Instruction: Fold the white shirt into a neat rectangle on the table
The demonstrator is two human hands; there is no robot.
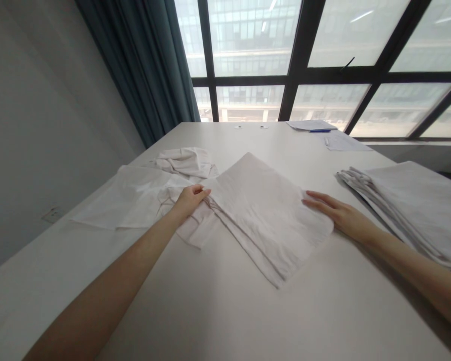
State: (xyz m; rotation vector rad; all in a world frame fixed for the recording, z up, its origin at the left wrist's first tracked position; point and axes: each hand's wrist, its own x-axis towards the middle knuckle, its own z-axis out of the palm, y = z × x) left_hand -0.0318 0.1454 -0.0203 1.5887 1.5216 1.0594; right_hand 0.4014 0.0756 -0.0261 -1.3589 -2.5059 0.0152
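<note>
A folded white cloth point(265, 210) lies slantwise in the middle of the table, with several layers showing along its lower left edge. My left hand point(191, 198) pinches its left corner between thumb and fingers. At the opposite side, my right hand point(332, 213) rests along the cloth's right corner with its fingers stretched out; the thumb is hard to make out. Just beyond and beside my left hand is a crumpled heap of white cloth point(184, 163), partly hidden by that hand, with a thin sheet-like piece point(124, 200) spread to its left.
On the right of the white table point(225, 311) sits a stack of folded white cloths point(424, 205). Papers point(310, 125) and a blue pen point(319, 131) lie at the far edge by the window. A dark blue curtain point(146, 60) hangs at the back left beside a grey wall.
</note>
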